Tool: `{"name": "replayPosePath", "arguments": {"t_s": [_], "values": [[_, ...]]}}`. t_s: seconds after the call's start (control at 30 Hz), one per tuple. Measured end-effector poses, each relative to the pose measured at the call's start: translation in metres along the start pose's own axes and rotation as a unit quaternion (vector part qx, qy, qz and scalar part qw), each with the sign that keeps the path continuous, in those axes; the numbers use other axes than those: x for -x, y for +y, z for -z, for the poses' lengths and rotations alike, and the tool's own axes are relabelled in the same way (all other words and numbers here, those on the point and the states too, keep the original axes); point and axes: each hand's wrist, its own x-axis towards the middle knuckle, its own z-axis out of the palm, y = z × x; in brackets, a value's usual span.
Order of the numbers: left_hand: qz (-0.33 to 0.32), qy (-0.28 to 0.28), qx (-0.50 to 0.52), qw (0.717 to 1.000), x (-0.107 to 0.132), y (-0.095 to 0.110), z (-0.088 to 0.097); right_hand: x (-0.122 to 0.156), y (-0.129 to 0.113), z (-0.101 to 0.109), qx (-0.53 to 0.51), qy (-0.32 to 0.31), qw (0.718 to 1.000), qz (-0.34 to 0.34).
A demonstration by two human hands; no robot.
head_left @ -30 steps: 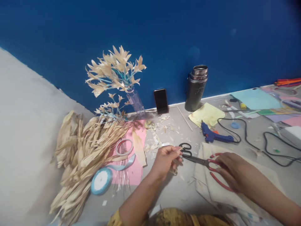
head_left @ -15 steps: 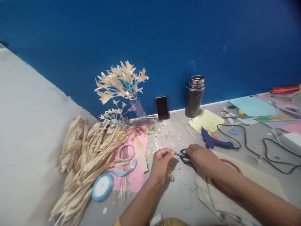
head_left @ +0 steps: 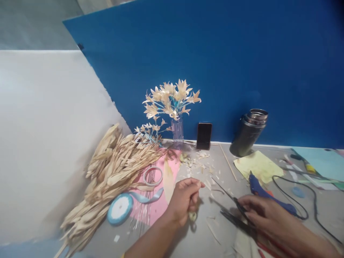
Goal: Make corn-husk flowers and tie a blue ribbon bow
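the left hand [head_left: 185,197] rests mid-table, fingers curled shut, thumb pressed to forefinger; what it pinches is too small to tell. at its 3 o'clock the right hand [head_left: 264,215] grips black scissors [head_left: 235,220], blades spread, tips toward 10 o'clock. a blue glue gun [head_left: 256,188] lies at the right hand's 12 o'clock, dried husks [head_left: 115,168] at the left hand's 9 o'clock.
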Motion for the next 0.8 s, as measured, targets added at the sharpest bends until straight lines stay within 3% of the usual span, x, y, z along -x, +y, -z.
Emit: {"name": "replayPosePath", "arguments": {"t_s": [0.1,0.33,0.53,0.63,0.8], "values": [[-0.022,0.011,-0.05,0.998,-0.001,-0.001,-0.002,0.003,-0.012,-0.01,-0.075,-0.056,0.996,-0.006],[-0.074,0.033,-0.15,0.985,0.003,0.0,-0.01,-0.013,-0.033,-0.027,-0.07,-0.009,0.997,-0.007],[-0.068,0.026,-0.155,0.985,0.006,0.001,-0.01,-0.017,-0.034,-0.032,-0.089,-0.026,0.996,-0.012],[-0.049,0.015,-0.113,0.992,0.005,0.001,-0.006,-0.015,-0.025,-0.033,-0.074,-0.025,0.997,-0.02],[0.006,-0.014,0.064,0.998,0.002,0.001,-0.001,-0.007,-0.005,-0.031,0.033,0.027,0.998,-0.045]]}}
